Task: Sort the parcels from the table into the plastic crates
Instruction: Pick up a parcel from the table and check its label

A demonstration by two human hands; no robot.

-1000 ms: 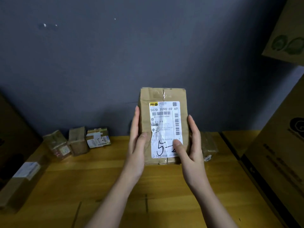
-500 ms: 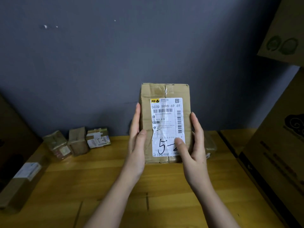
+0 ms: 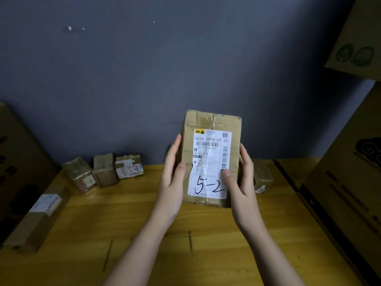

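I hold a brown cardboard parcel [image 3: 212,141] upright above the wooden table [image 3: 144,223], its white label facing me with "5-2" handwritten on it. My left hand [image 3: 173,178] grips its left edge, thumb on the front face. My right hand [image 3: 240,182] grips the right edge, thumb pressed on the label. Three small parcels [image 3: 105,170] sit in a row by the wall at the left. A long flat parcel [image 3: 39,217] lies at the table's left edge. Another small parcel [image 3: 262,175] lies behind my right hand, partly hidden. No plastic crate is in view.
A grey wall [image 3: 185,69] backs the table. Large cardboard boxes [image 3: 350,172] stand on the right, one more [image 3: 356,38] above them, and a dark box [image 3: 18,162] at the left.
The parcel has tilted slightly and my right thumb slid up its label, uncovering the handwritten "5-2". Both hands keep their hold.
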